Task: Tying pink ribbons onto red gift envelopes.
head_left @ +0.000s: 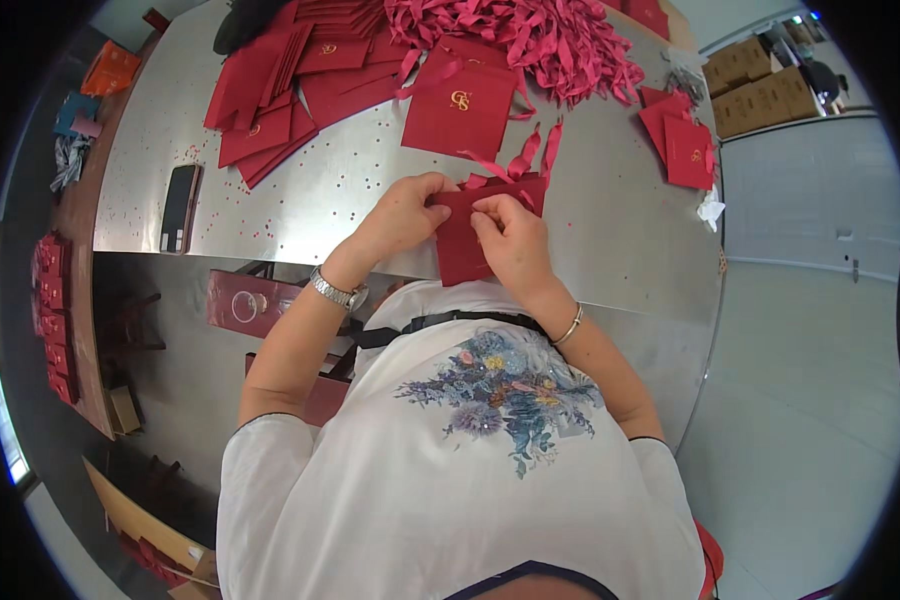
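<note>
A small red paper bag point(462, 250) hangs at the table's near edge, in front of my body. My left hand point(406, 214) grips its upper left side, with the thumb on the near face and the fingers behind. At the bag's upper right, my right hand point(513, 243) is closed in a pinch against the near face; whatever sits between the fingertips is too small to make out. Pink ribbon point(523, 160) rises in loops from the bag's top. Just beyond lies a larger red bag point(458, 112) with a gold emblem.
Stacked red bags point(260, 95) cover the far left, beside a heap of pink ribbons point(540, 45). More red bags point(688, 152) lie at the right edge. A phone point(180, 208) rests on the metal table point(320, 200), among scattered small red dots. Cardboard boxes point(765, 105) stand beyond.
</note>
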A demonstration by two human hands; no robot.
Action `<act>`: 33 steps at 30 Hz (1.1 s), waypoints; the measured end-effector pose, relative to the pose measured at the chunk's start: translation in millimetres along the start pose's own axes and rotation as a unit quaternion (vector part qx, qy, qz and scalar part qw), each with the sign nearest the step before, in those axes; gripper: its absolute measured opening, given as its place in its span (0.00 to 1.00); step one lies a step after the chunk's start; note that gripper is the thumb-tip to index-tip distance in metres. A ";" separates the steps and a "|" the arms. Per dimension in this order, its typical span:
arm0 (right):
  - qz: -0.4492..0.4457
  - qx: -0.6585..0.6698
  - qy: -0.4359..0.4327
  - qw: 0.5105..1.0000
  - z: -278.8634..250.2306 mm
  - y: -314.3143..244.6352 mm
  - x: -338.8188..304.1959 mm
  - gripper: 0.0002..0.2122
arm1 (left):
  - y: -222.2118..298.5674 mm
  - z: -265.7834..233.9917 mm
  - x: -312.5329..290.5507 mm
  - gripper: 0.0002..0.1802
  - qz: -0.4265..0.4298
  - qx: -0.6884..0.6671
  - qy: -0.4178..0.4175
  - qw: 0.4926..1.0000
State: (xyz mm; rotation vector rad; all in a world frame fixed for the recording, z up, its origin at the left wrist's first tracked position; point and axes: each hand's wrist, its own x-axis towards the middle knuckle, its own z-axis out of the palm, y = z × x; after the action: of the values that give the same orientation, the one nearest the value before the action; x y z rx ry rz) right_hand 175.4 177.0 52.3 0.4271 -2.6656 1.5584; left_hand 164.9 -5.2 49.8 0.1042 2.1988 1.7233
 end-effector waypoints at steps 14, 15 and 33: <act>0.110 -0.015 0.007 0.994 8.8 1.3 16.4 0.06 | 1.6 8.0 -4.9 0.08 0.125 0.142 0.086 0.978; 0.111 -0.016 0.010 0.994 9.6 2.6 16.9 0.06 | 0.0 9.9 -5.3 0.08 0.127 0.142 0.084 0.978; -0.022 -0.162 0.010 0.986 23.0 10.0 14.5 0.06 | -23.3 24.1 -10.3 0.09 0.177 0.232 0.091 0.952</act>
State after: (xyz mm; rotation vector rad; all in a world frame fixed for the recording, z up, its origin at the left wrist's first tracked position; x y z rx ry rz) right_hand 161.7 158.7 34.5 0.4467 -2.7984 1.0805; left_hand 185.6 8.3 24.9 0.4996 2.8305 1.3773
